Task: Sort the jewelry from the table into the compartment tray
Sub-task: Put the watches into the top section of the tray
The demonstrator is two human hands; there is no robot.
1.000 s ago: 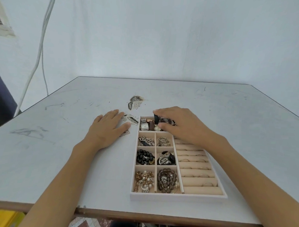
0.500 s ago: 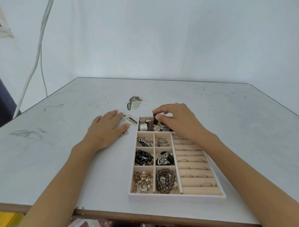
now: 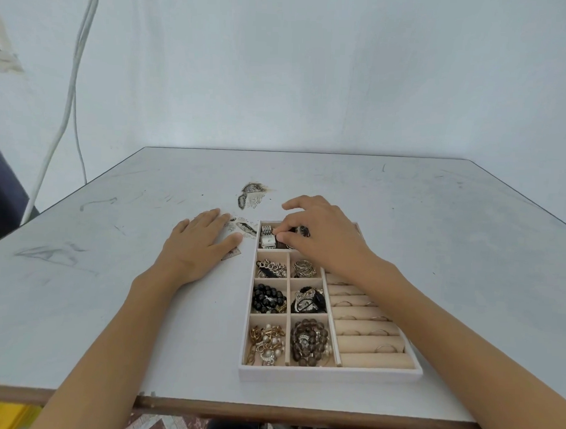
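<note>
The pale compartment tray (image 3: 329, 375) lies on the grey table (image 3: 109, 304), near its front edge. Its small cells hold a chain bracelet (image 3: 271, 268), black beads (image 3: 266, 298), brown beads (image 3: 308, 342) and gold and pearl pieces (image 3: 266, 343). Thin rings sit in the ring rolls (image 3: 366, 344) on the right side. My right hand (image 3: 322, 238) hovers over the far cell, fingers curled, thumb and fingertips pinching a dark piece (image 3: 302, 230) beside a silver watch (image 3: 267, 236). My left hand (image 3: 196, 246) rests flat on the table just left of the tray.
Chipped, dark patches (image 3: 251, 193) mark the tabletop beyond the tray and by my left fingers. White cables (image 3: 69, 91) hang down the wall at the left. The table's brown front edge (image 3: 266, 411) runs close below the tray.
My right hand has shifted a little within the far cell and its fingers have curled tighter around the dark piece. The left hand has stayed flat in place.
</note>
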